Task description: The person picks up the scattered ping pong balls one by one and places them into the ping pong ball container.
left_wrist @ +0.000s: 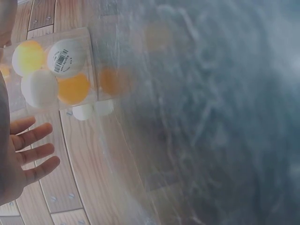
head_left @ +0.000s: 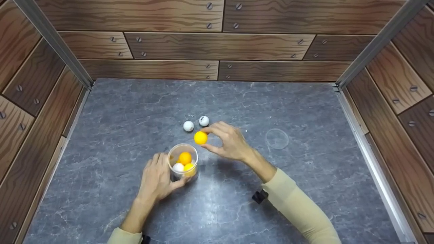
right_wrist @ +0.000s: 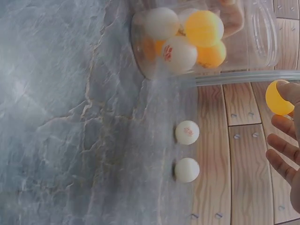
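Note:
A clear plastic jar [head_left: 183,162] stands on the grey table [head_left: 135,112] with orange and white balls inside. My left hand [head_left: 156,179] grips the jar's side. Just above and to the right of the jar's mouth, my right hand [head_left: 226,140] pinches an orange ball [head_left: 200,138] between thumb and fingers. Two white balls [head_left: 188,125] [head_left: 203,120] lie on the table just behind it. In the right wrist view the jar [right_wrist: 197,40] shows its balls, with the orange ball [right_wrist: 279,97] at my fingertips and the two white balls [right_wrist: 187,132] [right_wrist: 186,169] below. The left wrist view shows the jar [left_wrist: 54,70] close up.
A clear round lid [head_left: 277,138] lies flat on the table to the right of my right hand. Wood-patterned walls [head_left: 217,47] enclose the table at the back and both sides, with metal rails [head_left: 369,135] in the corners.

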### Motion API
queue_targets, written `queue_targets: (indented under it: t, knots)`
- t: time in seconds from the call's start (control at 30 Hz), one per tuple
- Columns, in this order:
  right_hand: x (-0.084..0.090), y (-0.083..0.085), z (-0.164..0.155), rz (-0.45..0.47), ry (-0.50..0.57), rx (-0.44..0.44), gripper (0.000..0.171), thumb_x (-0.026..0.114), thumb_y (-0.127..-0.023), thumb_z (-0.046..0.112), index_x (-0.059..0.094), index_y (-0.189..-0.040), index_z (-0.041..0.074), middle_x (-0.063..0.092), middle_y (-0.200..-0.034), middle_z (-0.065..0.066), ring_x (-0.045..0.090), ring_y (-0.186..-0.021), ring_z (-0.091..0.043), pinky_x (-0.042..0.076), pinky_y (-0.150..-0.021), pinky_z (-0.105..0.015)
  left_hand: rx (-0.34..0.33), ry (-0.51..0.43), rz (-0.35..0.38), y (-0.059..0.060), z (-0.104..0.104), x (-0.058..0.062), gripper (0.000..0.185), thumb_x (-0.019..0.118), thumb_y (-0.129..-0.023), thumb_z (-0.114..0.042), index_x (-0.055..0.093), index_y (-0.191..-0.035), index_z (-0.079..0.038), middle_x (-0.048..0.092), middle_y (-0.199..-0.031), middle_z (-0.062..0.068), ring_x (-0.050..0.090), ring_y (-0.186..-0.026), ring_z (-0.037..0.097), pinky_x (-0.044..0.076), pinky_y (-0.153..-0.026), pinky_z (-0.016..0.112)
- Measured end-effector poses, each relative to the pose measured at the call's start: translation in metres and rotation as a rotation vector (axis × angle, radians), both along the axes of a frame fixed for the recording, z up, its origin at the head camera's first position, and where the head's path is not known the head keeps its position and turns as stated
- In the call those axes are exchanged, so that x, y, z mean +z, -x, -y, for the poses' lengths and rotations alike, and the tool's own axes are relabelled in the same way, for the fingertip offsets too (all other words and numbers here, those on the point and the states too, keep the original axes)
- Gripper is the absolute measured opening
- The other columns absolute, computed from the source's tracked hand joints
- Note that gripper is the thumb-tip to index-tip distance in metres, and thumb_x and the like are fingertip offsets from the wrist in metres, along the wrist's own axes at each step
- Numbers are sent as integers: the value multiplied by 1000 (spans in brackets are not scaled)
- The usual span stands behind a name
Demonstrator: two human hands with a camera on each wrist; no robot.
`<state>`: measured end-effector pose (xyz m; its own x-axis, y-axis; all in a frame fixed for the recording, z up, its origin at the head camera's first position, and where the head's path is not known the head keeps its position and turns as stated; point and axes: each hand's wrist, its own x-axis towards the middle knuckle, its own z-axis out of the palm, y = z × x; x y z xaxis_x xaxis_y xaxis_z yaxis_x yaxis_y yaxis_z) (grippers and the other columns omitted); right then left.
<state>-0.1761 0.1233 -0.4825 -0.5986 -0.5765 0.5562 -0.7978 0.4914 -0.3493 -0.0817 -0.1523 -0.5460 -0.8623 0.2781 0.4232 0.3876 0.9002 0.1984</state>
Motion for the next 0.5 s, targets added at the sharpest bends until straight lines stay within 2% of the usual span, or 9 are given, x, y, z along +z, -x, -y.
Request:
queue_targets:
  t: [0.23, 0.5]
  knots:
    - [9, -7, 7, -23, 23, 51, 43, 85, -87, 31, 73, -123, 9, 78, -111, -4, 72, -101, -21, 60, -88, -33, -2, -9, 6, 0, 1, 1, 92, 69, -74, -73, 61, -124, 3, 65, -104, 15, 62, -96, 30, 54, -74, 44]
    - [19, -15, 18, -39, 29, 86, 39, 84, -88, 30, 74, -120, 10, 78, -111, -2, 71, -101, -18, 59, -89, -31, -6, -6, 9, 1, 1, 2, 88, 73, -72, -72, 61, -120, 2, 65, -103, 15, 61, -95, 31, 54, -75, 45]
